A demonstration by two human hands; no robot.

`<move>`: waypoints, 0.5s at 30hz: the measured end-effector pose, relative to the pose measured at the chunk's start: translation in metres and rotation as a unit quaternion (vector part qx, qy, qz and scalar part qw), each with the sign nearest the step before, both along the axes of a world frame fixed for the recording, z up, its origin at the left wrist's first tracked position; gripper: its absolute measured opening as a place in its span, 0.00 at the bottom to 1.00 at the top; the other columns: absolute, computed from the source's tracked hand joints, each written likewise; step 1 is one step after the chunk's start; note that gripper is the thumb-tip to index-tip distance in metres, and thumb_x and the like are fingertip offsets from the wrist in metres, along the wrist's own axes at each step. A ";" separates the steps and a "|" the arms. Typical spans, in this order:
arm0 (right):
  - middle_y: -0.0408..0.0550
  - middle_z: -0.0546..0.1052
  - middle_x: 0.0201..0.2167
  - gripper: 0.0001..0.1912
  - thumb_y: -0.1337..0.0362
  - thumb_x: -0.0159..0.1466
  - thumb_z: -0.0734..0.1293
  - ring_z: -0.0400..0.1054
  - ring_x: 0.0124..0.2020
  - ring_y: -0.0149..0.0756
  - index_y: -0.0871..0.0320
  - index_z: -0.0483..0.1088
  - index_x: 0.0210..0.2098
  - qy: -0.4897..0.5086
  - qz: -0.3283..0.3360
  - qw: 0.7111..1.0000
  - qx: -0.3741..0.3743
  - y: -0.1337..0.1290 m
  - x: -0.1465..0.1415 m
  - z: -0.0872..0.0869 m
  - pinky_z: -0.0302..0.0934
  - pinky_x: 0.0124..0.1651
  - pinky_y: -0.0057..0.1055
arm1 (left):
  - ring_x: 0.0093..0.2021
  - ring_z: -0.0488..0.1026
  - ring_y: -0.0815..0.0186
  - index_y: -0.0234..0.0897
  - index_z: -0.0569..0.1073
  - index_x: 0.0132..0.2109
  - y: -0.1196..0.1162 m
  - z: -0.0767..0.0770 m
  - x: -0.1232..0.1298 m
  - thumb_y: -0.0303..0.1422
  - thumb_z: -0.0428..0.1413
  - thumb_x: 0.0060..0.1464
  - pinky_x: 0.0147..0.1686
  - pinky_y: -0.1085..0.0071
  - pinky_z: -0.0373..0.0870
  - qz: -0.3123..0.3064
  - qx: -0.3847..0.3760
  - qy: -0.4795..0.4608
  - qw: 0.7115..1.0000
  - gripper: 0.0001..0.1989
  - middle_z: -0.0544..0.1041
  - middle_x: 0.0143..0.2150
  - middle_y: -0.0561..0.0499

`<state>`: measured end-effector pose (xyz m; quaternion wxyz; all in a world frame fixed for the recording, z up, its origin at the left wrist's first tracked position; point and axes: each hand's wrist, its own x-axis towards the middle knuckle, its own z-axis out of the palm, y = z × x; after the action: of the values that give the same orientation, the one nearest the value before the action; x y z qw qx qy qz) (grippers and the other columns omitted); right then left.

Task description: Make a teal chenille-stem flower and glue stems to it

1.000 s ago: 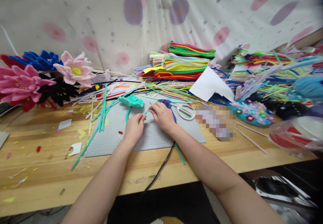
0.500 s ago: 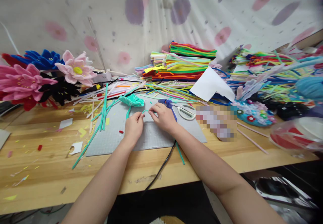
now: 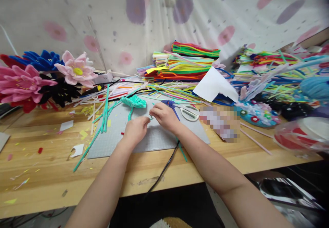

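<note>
My left hand (image 3: 136, 129) and my right hand (image 3: 164, 116) are close together above the grey cutting mat (image 3: 154, 142). Their fingers pinch a short green pipe cleaner (image 3: 151, 117), of which a small piece shows between the fingertips. Just behind my left hand lies a turquoise ruffled flower (image 3: 134, 101) with a curled green stem. A blue glue gun (image 3: 168, 103) rests beyond my right hand, and scissors with white handles (image 3: 190, 113) are to its right. Several long green pipe cleaners (image 3: 105, 110) lie at the mat's left side.
Fuzzy flowers (image 3: 77, 71) stand at the left. Stacked pipe cleaners (image 3: 187, 63) and white paper (image 3: 214, 84) are at the back. A flower-covered blue piece (image 3: 257, 115) and a plastic tub (image 3: 303, 134) are on the right. A black cable (image 3: 164, 169) crosses the table's front edge.
My left hand has turned, with its knuckles now more upward, and moved slightly right. My right hand has shifted a little left. Less of the green pipe cleaner shows between them.
</note>
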<state>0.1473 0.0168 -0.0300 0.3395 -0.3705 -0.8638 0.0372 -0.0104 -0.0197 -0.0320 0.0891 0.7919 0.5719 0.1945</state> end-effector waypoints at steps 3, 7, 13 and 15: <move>0.47 0.71 0.31 0.08 0.64 0.62 0.61 0.64 0.35 0.31 0.58 0.72 0.31 0.100 0.012 0.994 -0.052 0.007 0.001 -0.005 0.57 0.38 0.27 | 0.31 0.71 0.66 0.39 0.75 0.36 0.002 0.002 -0.009 0.34 0.47 0.55 0.30 0.73 0.61 -0.073 0.014 -0.099 0.992 0.12 0.76 0.30 0.49; 0.46 0.72 0.29 0.09 0.65 0.62 0.60 0.65 0.32 0.29 0.59 0.71 0.32 0.116 0.035 0.986 -0.119 0.004 -0.002 -0.009 0.57 0.36 0.25 | 0.24 0.66 0.70 0.35 0.75 0.34 0.004 0.003 -0.014 0.37 0.46 0.55 0.27 0.75 0.61 -0.025 0.022 -0.220 0.975 0.15 0.71 0.22 0.53; 0.49 0.73 0.32 0.10 0.65 0.63 0.58 0.64 0.34 0.32 0.60 0.70 0.36 -0.022 0.054 0.997 -0.050 -0.013 -0.004 0.003 0.55 0.35 0.27 | 0.30 0.72 0.65 0.38 0.76 0.36 0.003 0.005 -0.008 0.34 0.46 0.54 0.28 0.73 0.59 0.115 0.019 -0.082 0.990 0.13 0.77 0.30 0.48; 0.49 0.73 0.32 0.10 0.65 0.63 0.58 0.64 0.34 0.32 0.60 0.70 0.35 -0.005 0.037 0.999 -0.033 -0.013 -0.003 0.005 0.55 0.36 0.27 | 0.33 0.73 0.62 0.40 0.76 0.37 0.002 0.006 -0.007 0.34 0.46 0.54 0.28 0.71 0.60 0.104 0.016 -0.007 0.994 0.13 0.78 0.34 0.47</move>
<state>0.1441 0.0042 -0.0252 0.3215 -0.3492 -0.8768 0.0766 -0.0178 -0.0179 -0.0260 0.0598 0.7283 0.6472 0.2171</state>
